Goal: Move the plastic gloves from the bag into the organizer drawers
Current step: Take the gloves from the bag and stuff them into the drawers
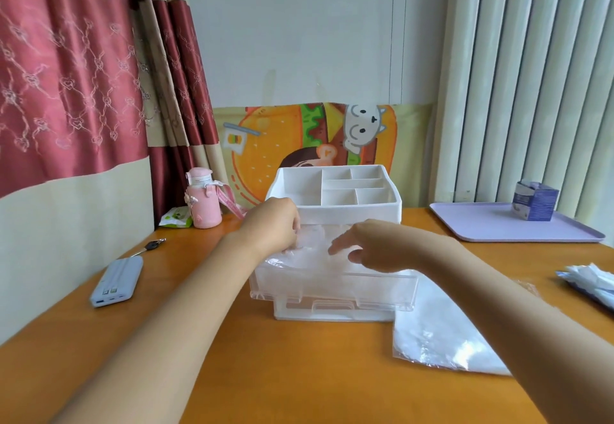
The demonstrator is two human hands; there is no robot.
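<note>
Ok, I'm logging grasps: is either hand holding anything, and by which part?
The left hand seems to pinch the gloves at their left end, inside the open drawer. The right hand hovers open above them, holding nothing.

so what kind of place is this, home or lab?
Most likely a room in a home, not a lab: patterned red-and-cream curtains, a cartoon burger mat propped against the wall, and personal items on the wooden desk, a pink bottle and a power bank.

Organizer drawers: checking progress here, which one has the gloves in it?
The upper drawer, pulled far out, holds the crumpled clear gloves; the lower drawer sits further back beneath it, only its front showing.
</note>
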